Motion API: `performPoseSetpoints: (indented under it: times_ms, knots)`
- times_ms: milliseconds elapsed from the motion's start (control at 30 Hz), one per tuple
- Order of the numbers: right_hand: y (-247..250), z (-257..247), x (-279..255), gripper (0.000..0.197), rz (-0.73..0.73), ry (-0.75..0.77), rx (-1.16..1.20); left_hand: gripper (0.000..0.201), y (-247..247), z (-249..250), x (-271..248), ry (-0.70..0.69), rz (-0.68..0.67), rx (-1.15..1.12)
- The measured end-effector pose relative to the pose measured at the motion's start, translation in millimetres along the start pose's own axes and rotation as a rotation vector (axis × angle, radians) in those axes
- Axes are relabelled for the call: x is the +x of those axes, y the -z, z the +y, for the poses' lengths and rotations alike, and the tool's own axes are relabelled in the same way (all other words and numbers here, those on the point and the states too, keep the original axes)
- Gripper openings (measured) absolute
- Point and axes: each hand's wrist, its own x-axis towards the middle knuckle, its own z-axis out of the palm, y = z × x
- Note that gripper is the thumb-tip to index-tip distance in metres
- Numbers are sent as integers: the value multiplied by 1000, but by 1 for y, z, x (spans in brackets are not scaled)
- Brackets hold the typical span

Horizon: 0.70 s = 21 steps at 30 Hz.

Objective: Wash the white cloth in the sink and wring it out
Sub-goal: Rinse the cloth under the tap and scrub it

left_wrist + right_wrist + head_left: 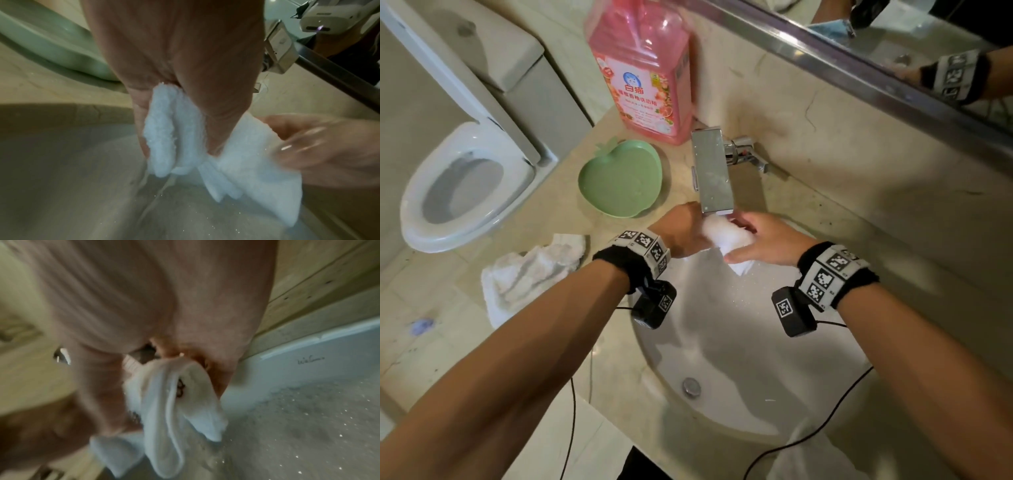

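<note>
You stand at a beige, veined stone surface point(544, 346) in a bathroom, with a round white ceramic sink point(722, 346) sunk into it and a flat, square-edged chrome tap point(713, 171) reaching out over the basin's far rim. The small white terry cloth point(727, 236) is bunched between your hands directly under the tap's mouth, above the far end of the basin and clear of its floor. Its long axis runs roughly from your left hand point(681, 231) across to your right hand point(760, 240), so the two sit at opposite ends, about equally near. Your left hand has its fingers curled round one end, and the left wrist view shows folds squeezed out below the fist. Your right hand is closed over the other end with a loose corner hanging down; that wrist view is blurred, so the exact finger placement is unclear.

The cloth looks soaked, nubbly and limp, and thin streams seem to run off it. Droplets speckle the glossy basin. I'd judge that twisting the hands in opposite senses along that left-to-right axis is what wringing needs.

On the surface to your left lie a crumpled white towel point(530, 270), a matte green apple-shaped dish point(621, 178) and a tall pink translucent detergent bottle point(645, 68).
</note>
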Motion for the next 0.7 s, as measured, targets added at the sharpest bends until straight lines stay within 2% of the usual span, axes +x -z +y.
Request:
performPoseSetpoints:
  times_ms: [33, 133, 233, 300, 367, 433, 500, 533, 600, 700]
  knots:
    - [-5, 1, 5, 77, 19, -19, -88, 53, 1, 0, -2, -15, 10, -4]
    - [-21, 3, 19, 52, 116, -13, -299, 71, 3, -4, -4, -12, -29, 53]
    - [-31, -2, 24, 37, 266, 102, -392, 88, 1, -11, -2, 87, -158, -148]
    - [-34, -6, 23, 35, 341, 168, -577, 82, -2, -12, 1, 132, -185, -133]
    - [-33, -7, 24, 43, 323, 156, -704, 68, -8, -12, 5, 116, -182, -6]
    - [-29, -2, 24, 53, 213, 86, -579, 59, -13, -7, 5, 57, -160, 53]
    - [-21, 5, 24, 63, 112, -34, -289, 48, -19, -1, 6, -32, -80, 111]
    - [-18, 8, 24, 68, 98, -82, -156, 41, -20, 2, 6, -77, -30, 131]
    - [-15, 10, 23, 74, 127, -122, 59, 34, -18, 10, 9, -67, 18, 104]
    - [-13, 10, 28, 68, 153, -89, 147, 45, -14, 21, 14, -122, 61, 208]
